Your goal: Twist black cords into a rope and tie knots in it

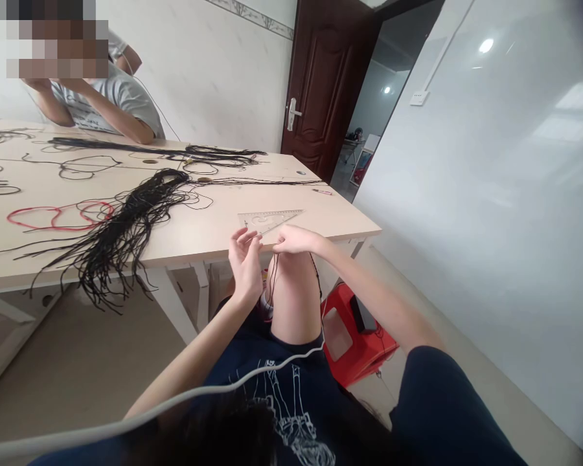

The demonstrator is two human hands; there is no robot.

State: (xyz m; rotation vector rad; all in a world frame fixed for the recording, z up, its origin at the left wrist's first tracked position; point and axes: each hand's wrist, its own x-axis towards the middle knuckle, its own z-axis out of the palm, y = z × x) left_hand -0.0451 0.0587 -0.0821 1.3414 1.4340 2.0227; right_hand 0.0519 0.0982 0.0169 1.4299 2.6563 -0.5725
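My left hand and my right hand meet at the near edge of the table, fingers pinched together on a thin black cord that hangs down over my knee. A clear plastic triangle ruler lies on the tabletop just beyond my fingertips. A large bundle of black cords spreads across the table to the left and dangles over its edge.
A red cord loops on the left of the table, more black cords lie at the back. Another person in a grey shirt sits at the far side. A red stool stands right of my knee, a brown door beyond.
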